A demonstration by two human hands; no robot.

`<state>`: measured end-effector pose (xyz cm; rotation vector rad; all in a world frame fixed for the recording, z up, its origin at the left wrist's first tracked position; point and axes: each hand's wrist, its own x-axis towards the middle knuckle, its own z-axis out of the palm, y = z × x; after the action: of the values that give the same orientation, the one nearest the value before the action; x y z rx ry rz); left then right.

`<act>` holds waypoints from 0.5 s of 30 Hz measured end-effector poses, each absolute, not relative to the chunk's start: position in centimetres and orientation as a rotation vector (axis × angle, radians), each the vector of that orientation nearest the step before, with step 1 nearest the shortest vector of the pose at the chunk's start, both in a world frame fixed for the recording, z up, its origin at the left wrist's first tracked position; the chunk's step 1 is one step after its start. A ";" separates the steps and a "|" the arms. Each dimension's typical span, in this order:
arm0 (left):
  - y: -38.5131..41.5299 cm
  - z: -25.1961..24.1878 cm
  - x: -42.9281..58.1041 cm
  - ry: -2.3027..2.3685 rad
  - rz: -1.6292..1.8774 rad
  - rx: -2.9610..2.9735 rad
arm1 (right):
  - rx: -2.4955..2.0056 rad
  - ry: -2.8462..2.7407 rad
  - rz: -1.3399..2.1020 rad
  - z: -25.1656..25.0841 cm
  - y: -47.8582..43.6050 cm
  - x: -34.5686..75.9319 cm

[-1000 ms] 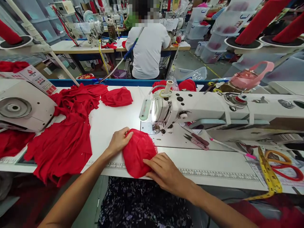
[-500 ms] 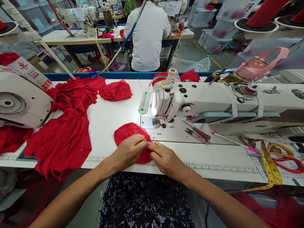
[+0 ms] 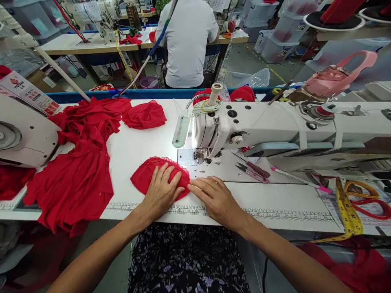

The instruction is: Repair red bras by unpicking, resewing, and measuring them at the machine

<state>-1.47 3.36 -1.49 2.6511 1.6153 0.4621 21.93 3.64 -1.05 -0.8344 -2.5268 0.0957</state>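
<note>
A red fabric piece with a lace edge (image 3: 143, 176) lies on the white sewing table in front of the sewing machine (image 3: 207, 130). My left hand (image 3: 161, 189) rests flat on top of it, fingers spread. At the piece's right tip, my right hand (image 3: 215, 199) has its fingers drawn together on the corner; the exact hold at the fingertips is partly hidden. The presser foot and needle area (image 3: 198, 156) stand just beyond the fabric, apart from it.
To the left lies a heap of red fabric (image 3: 79, 162), with a smaller red piece (image 3: 145, 114) behind. Thread snips (image 3: 253, 171), a pink-tipped pen (image 3: 301, 180), a yellow tape measure (image 3: 348, 211) and scissors (image 3: 371, 207) lie at right. A person (image 3: 191, 44) sits ahead.
The red piece now lies flatter and further left. My left hand has gone from pinching near its right side to lying spread on it; my right hand stays at the tip.
</note>
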 end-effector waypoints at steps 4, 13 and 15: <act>3.1 -1.6 -1.4 1.694 0.441 2.623 | -0.893 -2.573 0.034 -1.6 4.4 21.6; 5.4 0.9 -1.2 1.713 0.548 2.587 | -0.971 -2.513 0.099 -2.2 4.8 21.9; 7.0 1.4 -0.9 1.676 0.480 2.542 | -0.978 -2.474 0.084 -2.5 4.8 22.0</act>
<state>-0.85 7.04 1.38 2.5425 1.6758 0.4801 22.03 4.82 -2.48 -0.9777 -2.4743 0.0840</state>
